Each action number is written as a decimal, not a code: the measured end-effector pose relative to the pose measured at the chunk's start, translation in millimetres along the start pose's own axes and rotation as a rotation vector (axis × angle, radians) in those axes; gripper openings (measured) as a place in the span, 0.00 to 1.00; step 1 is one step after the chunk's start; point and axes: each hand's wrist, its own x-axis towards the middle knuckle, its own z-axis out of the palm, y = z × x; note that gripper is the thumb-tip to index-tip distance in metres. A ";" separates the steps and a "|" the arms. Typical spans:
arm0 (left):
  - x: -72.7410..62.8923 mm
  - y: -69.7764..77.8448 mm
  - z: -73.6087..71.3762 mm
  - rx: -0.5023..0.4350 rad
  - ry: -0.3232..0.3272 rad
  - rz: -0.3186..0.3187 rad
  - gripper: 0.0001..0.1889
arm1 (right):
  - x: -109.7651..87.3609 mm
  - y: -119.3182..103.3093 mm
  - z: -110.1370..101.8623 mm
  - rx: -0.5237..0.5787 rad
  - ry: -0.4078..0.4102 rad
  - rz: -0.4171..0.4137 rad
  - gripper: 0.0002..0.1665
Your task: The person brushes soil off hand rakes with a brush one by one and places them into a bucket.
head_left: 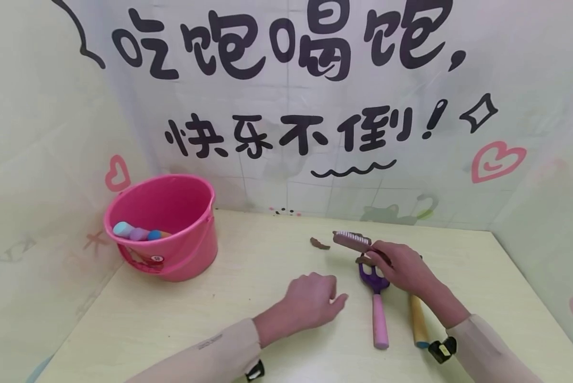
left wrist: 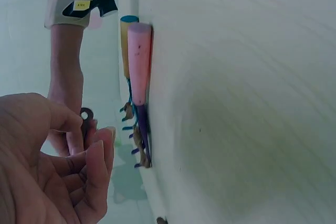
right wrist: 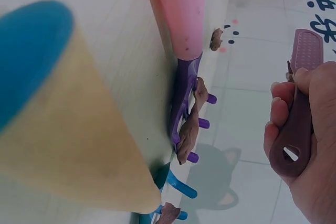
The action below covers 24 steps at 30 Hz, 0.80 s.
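My right hand (head_left: pixel 401 268) grips the handle of a brownish-purple brush (head_left: pixel 352 241) with white bristles, held above the table. In the right wrist view, a hole shows in the end of the brush handle (right wrist: pixel 290 157). Below it on the table lies a purple garden fork (head_left: pixel 375 282) with a pink handle; a brown crumpled piece (right wrist: pixel 193 124) rests on its tines. Beside this is a blue-tined hand rake (right wrist: pixel 181 184) with a yellow handle (head_left: pixel 418 319), partly hidden by the right arm. My left hand (head_left: pixel 311 300) hovers nearby, fingers loosely curled, holding nothing.
A pink bucket (head_left: pixel 200 250) stands at the back left, with several coloured handle ends (head_left: pixel 138 233) showing inside. Another brown piece (head_left: pixel 320 243) lies near the back wall. Printed walls (head_left: pixel 286 181) enclose the table (head_left: pixel 181 330) at the back and sides.
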 end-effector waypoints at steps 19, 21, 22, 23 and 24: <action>51.7 54.7 48.0 0.112 -0.166 -0.120 0.29 | 1.7 -1.2 0.1 -0.004 0.039 0.014 0.07; 55.6 57.9 49.8 0.128 -0.179 -0.143 0.29 | 2.2 -1.6 0.5 -0.002 0.045 0.008 0.08; 57.5 59.4 50.5 0.132 -0.183 -0.154 0.29 | 2.2 -1.9 0.4 0.002 0.048 0.006 0.08; 59.3 60.7 51.3 0.134 -0.187 -0.164 0.29 | 2.3 -2.3 0.2 0.005 0.049 0.006 0.08; 60.9 61.7 52.2 0.138 -0.188 -0.169 0.29 | 2.3 -2.7 -0.2 0.006 0.049 0.009 0.08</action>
